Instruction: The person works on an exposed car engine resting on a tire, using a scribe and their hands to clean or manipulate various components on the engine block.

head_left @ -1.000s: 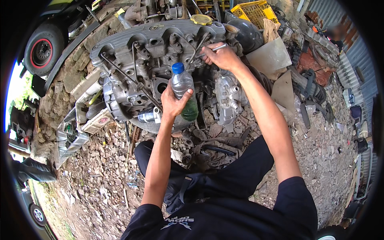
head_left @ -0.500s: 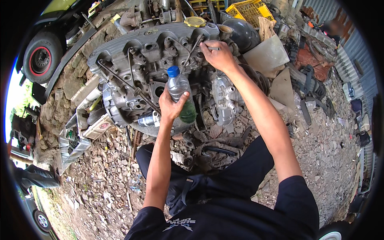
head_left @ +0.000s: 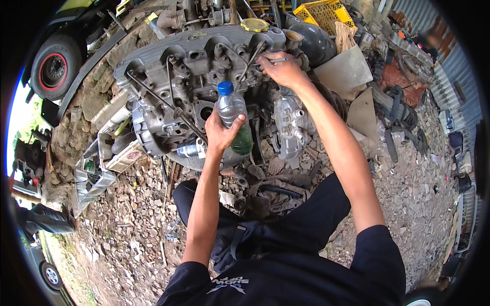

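Note:
My left hand is wrapped round a clear plastic bottle with a blue cap and green liquid in its lower part. The bottle stands nearly upright in front of a large grey engine. Up at the engine's right side, my right hand is closed on a slim metal tool, whose end sticks out past the fingers; its exact kind I cannot make out. Beside those fingers runs a thin metal pipe of the engine. A yellow oil filler cap sits on the engine's top cover.
Left of the engine are pale plastic crates and a wheel with a red ring. Behind it at right stands a yellow crate. Flat sheets and loose parts lie to the right. Gravel covers the ground.
The view has shifted slightly, so the engine sits a little further right. Both hands keep their grips, and the right hand stays at the same pipe.

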Demonstrator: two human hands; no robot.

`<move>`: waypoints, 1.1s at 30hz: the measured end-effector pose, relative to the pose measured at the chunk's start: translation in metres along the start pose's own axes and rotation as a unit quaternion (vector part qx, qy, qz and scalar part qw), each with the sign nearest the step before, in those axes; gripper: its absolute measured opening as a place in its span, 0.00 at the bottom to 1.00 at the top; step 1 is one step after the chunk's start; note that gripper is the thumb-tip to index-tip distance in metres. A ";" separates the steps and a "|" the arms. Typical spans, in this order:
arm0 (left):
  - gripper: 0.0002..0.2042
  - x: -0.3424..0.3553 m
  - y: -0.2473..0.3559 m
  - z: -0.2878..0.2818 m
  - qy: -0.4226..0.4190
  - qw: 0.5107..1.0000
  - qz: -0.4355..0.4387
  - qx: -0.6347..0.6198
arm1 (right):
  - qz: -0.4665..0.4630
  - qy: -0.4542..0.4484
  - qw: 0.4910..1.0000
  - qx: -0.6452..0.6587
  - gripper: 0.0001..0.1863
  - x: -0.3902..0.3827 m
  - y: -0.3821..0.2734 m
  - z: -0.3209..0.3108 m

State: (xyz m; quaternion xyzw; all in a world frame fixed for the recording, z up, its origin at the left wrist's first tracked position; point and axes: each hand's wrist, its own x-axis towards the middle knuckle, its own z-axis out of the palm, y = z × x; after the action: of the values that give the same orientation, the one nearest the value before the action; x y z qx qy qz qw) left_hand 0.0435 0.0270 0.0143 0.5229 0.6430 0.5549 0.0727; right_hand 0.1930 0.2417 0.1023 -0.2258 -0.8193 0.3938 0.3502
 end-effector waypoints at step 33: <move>0.33 0.000 -0.001 -0.005 -0.007 0.994 -0.036 -0.099 | -0.006 0.040 0.996 -0.084 0.12 0.009 0.002 -0.011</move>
State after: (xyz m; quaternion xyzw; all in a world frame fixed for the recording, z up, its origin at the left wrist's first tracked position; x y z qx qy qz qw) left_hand 0.0394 0.0241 0.0160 0.4938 0.6027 0.6089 0.1487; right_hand 0.1953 0.2541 0.1090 -0.2653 -0.8360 0.3126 0.3648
